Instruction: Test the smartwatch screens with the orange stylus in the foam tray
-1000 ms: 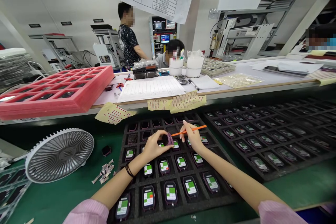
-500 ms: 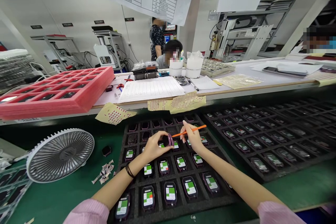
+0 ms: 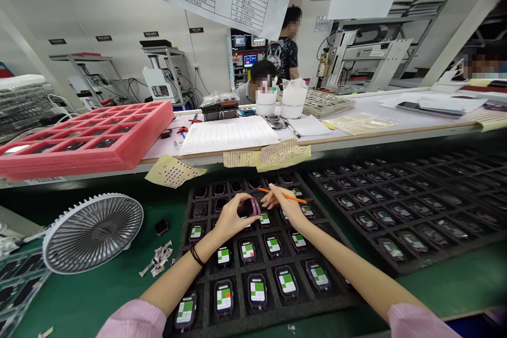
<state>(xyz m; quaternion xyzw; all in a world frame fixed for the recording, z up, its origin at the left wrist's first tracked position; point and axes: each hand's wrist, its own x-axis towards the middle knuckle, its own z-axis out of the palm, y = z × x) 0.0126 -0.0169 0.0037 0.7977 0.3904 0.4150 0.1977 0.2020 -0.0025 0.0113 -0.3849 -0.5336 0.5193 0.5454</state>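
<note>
A slip of the orange pick [image 3: 283, 196] could scratch the dark purple smartwatch [image 3: 249, 208], held pinched by the left grip [image 3: 233, 220] above the black foam tray [image 3: 240, 296]. The pick is pinched in the right grip [image 3: 289, 207]. The watch's face is hidden.

Bright, even light is being spread across the scene, glare is being thrown off the left end of the rectangular pink foam tray [image 3: 16, 149], and the slanted white pillar [image 3: 455, 37] at far right is being bent by wide-angle distortion.
</note>
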